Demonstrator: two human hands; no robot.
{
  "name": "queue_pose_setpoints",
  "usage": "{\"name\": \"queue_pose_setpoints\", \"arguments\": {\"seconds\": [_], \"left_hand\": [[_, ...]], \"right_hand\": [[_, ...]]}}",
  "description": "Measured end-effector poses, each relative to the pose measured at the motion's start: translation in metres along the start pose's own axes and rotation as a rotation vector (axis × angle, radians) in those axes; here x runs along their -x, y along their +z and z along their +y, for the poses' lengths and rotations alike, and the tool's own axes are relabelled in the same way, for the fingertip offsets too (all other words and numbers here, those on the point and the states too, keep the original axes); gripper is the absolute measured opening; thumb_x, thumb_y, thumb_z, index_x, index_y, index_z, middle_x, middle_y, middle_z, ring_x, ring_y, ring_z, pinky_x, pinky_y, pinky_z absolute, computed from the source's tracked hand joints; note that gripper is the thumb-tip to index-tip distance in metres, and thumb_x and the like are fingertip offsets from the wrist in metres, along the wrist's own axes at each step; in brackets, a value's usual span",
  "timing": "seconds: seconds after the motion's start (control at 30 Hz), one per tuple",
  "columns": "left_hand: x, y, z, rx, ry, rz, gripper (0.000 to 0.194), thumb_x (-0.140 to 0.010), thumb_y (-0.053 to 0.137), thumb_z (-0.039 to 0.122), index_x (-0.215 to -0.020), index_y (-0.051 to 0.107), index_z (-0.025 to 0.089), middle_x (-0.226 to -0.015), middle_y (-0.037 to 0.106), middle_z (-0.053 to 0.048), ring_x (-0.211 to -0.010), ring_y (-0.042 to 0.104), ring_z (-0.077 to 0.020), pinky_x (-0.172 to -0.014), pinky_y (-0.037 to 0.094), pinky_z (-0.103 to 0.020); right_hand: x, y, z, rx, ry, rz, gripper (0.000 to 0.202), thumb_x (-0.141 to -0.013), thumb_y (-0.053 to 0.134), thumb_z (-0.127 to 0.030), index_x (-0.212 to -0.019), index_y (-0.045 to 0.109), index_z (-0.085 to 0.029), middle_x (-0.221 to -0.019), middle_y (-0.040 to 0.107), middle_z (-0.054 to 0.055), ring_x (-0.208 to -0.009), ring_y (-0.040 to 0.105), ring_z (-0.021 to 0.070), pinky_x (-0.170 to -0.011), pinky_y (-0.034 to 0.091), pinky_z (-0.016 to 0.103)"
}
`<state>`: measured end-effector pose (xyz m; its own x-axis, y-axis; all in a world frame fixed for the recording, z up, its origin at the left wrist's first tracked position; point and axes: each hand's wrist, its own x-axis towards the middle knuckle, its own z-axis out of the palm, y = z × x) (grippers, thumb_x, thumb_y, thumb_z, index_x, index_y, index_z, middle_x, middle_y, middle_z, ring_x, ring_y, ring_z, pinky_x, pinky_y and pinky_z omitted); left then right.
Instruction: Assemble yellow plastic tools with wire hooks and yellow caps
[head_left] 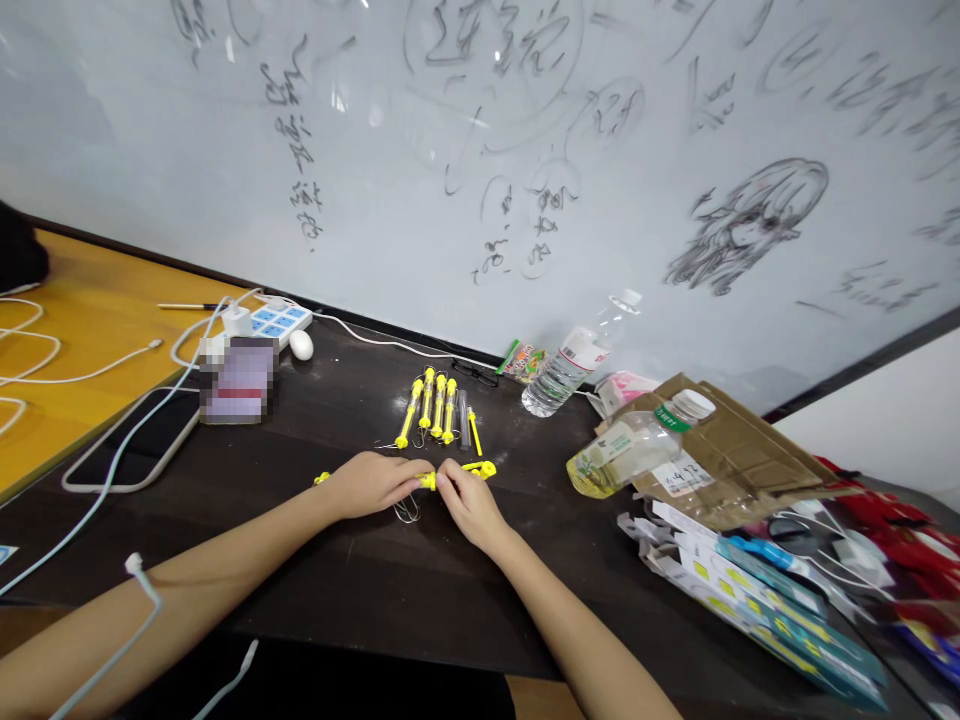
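My left hand (382,482) is closed on a yellow spring scale (427,481) held level just above the dark table. The fingers of my right hand (466,500) pinch its other end, meeting my left fingertips near the middle. A yellow end with a round tip (484,468) sticks out past my right hand. Thin metal wire (407,510) hangs or lies under my left hand. Several spring scales (426,398) with clear tubes and yellow caps lie in a row beyond my hands. Beside them are an empty clear tube (463,420) and a yellow rod (475,432).
A water bottle (562,372), a bottle of yellow liquid (634,450), cardboard (720,480) and torn boxes (765,590) stand or lie on the right. On the left are a phone (135,440), a power strip (277,322) and cables. A whiteboard (390,220) rises behind.
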<state>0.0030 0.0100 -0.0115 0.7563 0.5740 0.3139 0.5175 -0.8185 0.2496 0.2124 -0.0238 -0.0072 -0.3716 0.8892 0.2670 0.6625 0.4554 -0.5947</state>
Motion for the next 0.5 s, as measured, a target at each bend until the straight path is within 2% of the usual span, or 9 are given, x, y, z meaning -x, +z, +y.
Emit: {"name": "queue_pose_setpoints", "arguments": {"seconds": [0.2, 0.5], "left_hand": [[0.0001, 0.0002, -0.0003, -0.002, -0.005, 0.009, 0.033, -0.099, 0.03, 0.038, -0.123, 0.049, 0.026, -0.101, 0.069, -0.002, -0.086, 0.067, -0.0165, -0.071, 0.046, -0.022], [0.0003, -0.0001, -0.0008, 0.001, -0.009, 0.013, 0.033, -0.099, 0.03, 0.04, -0.122, 0.05, 0.027, -0.101, 0.069, -0.002, -0.086, 0.066, -0.0158, -0.071, 0.046, -0.021]], "right_hand": [[0.0016, -0.0007, -0.0007, -0.055, 0.012, 0.02, 0.011, -0.091, 0.043, -0.031, -0.086, 0.045, -0.021, -0.064, 0.047, -0.005, -0.057, 0.046, 0.013, -0.058, 0.034, 0.024], [0.0016, 0.0003, 0.0013, -0.062, -0.006, 0.0, 0.012, -0.092, 0.042, -0.028, -0.082, 0.045, -0.022, -0.065, 0.047, -0.004, -0.059, 0.047, 0.0131, -0.059, 0.035, 0.024]]}}
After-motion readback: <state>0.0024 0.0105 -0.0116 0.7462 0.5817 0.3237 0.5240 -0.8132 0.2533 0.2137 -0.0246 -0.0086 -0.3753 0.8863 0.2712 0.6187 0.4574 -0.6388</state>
